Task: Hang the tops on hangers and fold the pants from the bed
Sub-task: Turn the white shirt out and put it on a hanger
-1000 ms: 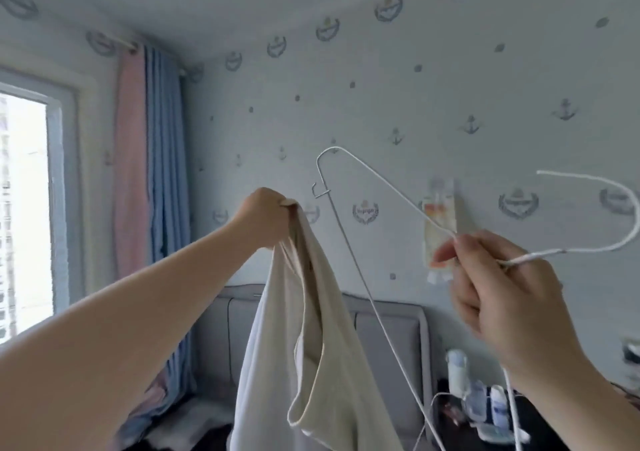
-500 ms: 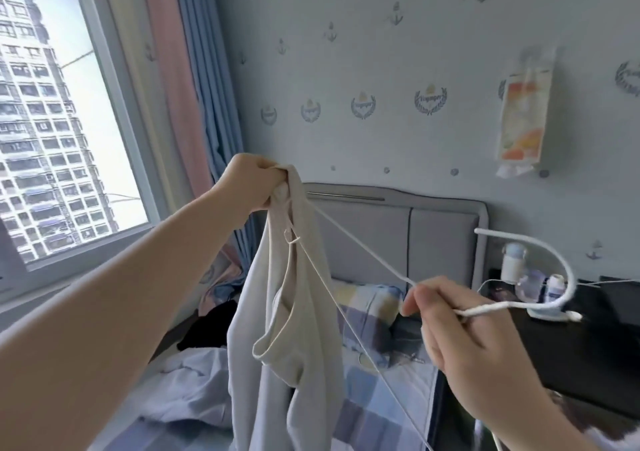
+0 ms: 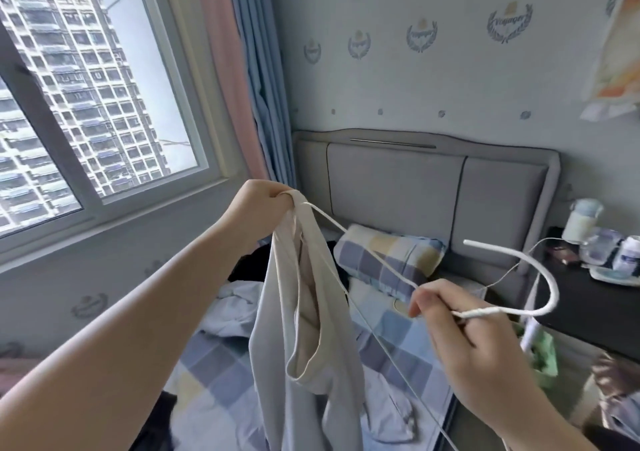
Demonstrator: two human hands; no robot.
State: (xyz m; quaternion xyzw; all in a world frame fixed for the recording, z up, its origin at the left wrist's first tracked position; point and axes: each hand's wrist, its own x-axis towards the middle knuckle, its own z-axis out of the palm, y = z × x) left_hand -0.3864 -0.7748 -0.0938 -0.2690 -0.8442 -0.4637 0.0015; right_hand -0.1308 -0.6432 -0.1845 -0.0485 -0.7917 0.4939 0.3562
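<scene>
A cream sleeveless top (image 3: 304, 329) hangs in front of me over the bed. My left hand (image 3: 258, 204) grips its shoulder strap at the top. A white wire hanger (image 3: 512, 298) lies sideways, its hook curving to the right. My right hand (image 3: 460, 333) pinches the hanger at the neck just below the hook. One hanger arm runs up left to the strap at my left hand, its end tucked into the fabric. The other wire passes down behind the top's edge toward the lower right.
The bed (image 3: 221, 374) below has a checked blue quilt, a checked pillow (image 3: 384, 260) and dark clothes (image 3: 249, 267) near the window side. A grey headboard (image 3: 426, 180) stands behind. A dark nightstand (image 3: 588, 298) with bottles is at the right.
My view has dropped from the wall to the bed. The hanger's left end has moved into the top's strap at my left hand, and both hands have come lower.
</scene>
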